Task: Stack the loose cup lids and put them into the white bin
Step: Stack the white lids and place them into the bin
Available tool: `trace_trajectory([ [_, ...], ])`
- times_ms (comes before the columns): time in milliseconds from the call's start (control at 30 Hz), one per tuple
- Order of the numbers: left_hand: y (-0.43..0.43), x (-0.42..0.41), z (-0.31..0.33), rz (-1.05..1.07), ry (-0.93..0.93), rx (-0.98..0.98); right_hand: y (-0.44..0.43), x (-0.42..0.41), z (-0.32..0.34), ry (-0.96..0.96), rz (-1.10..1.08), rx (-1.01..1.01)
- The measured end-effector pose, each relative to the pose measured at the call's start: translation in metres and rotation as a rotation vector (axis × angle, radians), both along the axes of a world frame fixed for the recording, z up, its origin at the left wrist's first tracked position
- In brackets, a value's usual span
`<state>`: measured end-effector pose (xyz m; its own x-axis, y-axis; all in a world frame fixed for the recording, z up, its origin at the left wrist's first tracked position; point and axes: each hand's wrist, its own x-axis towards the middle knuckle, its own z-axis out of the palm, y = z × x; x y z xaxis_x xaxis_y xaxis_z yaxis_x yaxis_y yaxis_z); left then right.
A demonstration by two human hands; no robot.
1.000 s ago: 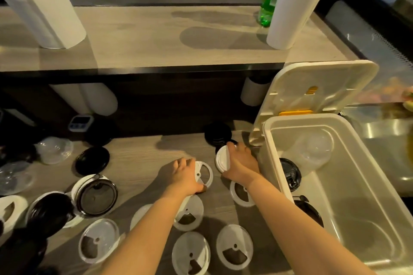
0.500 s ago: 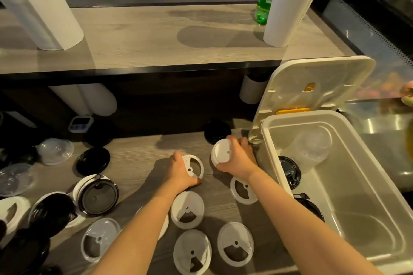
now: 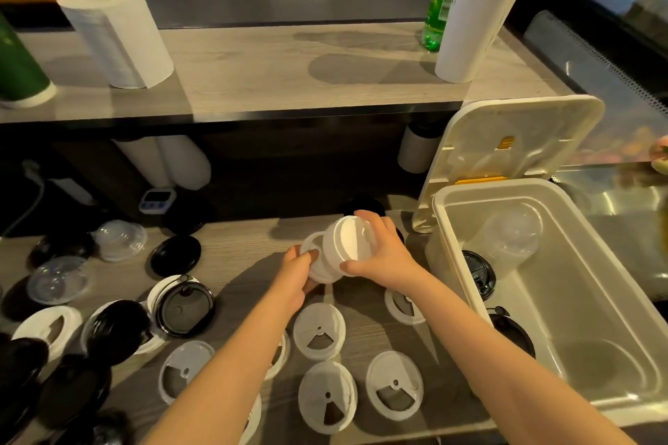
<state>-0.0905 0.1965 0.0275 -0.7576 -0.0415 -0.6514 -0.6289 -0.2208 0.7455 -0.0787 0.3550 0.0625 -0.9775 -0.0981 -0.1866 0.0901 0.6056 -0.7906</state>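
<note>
Right hand [image 3: 385, 255] is curled round a short stack of white lids [image 3: 349, 244], tilted above the counter [image 3: 238, 264] near its back edge and just beside the white bin [image 3: 446, 228] at the right edge. Left hand [image 3: 294, 276] pinches a single white lid [image 3: 310, 243] that touches the stack's lower end. Loose white lids [image 3: 318, 331] lie flat along the counter's front edge and black lids [image 3: 175, 255] toward its left edge; the bin cover [image 3: 506, 141] stands open, with dark lids [image 3: 477, 273] and a clear dome lid [image 3: 513, 237] inside.

Two hands [image 3: 294, 276] [image 3: 385, 256], one lid stack [image 3: 343, 249], one white bin [image 3: 585, 300], one green bottle [image 3: 439, 0], two shelf-top paper rolls [image 3: 115, 36] [image 3: 477, 7].
</note>
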Motion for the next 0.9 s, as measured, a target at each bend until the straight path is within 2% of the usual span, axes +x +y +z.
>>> trace_trajectory([
  [167,0.001,0.020,0.031,0.055,-0.022,0.353,-0.011,0.014,0.020,0.068,0.124,0.040],
  [233,-0.003,0.026,0.039,0.019,0.003,0.391,-0.013,0.018,0.026,0.075,0.146,0.042],
  [400,-0.012,0.042,0.050,-0.136,0.144,0.270,-0.015,0.029,0.044,0.108,0.241,0.082],
  [600,-0.015,0.060,0.062,-0.214,0.286,0.134,-0.015,0.038,0.065,0.171,0.354,0.164],
  [700,-0.017,0.066,0.063,-0.159,0.296,0.121,-0.020,0.044,0.068,0.220,0.367,0.215],
  [767,-0.022,0.069,0.063,-0.119,0.299,0.112,-0.025,0.047,0.064,0.220,0.355,0.173],
  [900,-0.045,0.074,0.062,0.015,0.280,0.118,-0.032,0.053,0.040,0.085,0.297,0.047],
])
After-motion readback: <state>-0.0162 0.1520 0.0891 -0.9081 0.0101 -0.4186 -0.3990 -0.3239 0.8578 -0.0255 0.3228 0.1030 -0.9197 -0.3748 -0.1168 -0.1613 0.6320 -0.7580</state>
